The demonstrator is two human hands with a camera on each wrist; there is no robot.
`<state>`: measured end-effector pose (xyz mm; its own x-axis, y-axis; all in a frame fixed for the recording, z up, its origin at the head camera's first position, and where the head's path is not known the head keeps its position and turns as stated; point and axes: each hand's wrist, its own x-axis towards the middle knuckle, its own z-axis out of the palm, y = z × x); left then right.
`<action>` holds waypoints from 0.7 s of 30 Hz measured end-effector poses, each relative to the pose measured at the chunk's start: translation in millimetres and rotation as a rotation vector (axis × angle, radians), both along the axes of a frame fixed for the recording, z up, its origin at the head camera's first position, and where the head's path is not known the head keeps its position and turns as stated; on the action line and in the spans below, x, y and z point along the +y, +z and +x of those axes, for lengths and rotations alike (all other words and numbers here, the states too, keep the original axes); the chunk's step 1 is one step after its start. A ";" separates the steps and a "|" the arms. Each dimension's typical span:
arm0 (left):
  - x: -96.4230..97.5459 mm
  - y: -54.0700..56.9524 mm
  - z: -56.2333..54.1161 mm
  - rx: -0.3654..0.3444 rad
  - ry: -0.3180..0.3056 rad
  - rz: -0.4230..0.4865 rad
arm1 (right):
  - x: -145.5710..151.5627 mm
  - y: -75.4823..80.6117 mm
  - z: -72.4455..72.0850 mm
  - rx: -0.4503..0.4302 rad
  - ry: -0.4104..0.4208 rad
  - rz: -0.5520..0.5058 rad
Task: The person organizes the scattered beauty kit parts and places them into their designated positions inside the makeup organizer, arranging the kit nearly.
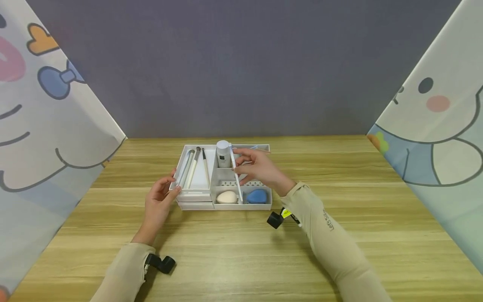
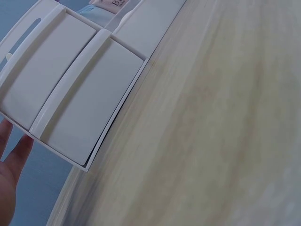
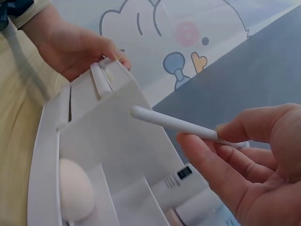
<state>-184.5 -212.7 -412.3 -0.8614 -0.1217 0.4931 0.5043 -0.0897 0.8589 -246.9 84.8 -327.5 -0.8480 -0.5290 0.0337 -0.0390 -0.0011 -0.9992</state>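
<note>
A white makeup organizer stands on the table, with two stacked drawers at its left front. My left hand holds its left front corner, thumb near the front and fingers along the side wall. Over the middle compartments my right hand pinches a slim white rod between thumb and fingers. The rod tilts, its rounded end pointing away from the palm. Behind it stands a white capped bottle. A cream makeup sponge and a blue makeup sponge lie in the front compartments.
Several makeup brushes lie in the organizer's top left tray. More tubes or packets sit in the back right compartment, partly behind my right hand. A grey wall rises behind the wooden table; cartoon-printed panels flank it.
</note>
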 end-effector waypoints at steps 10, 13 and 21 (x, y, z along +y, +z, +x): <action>0.1 -0.6 0.3 0.000 0.002 0.007 | -27.7 7.7 -3.8 -0.028 -0.058 -0.047; 0.2 -0.4 0.0 0.005 -0.002 0.008 | -36.5 9.5 -6.4 -0.041 -0.064 -0.078; 0.3 -0.7 0.1 0.003 -0.007 0.001 | -62.3 15.8 -11.1 -0.048 -0.116 -0.126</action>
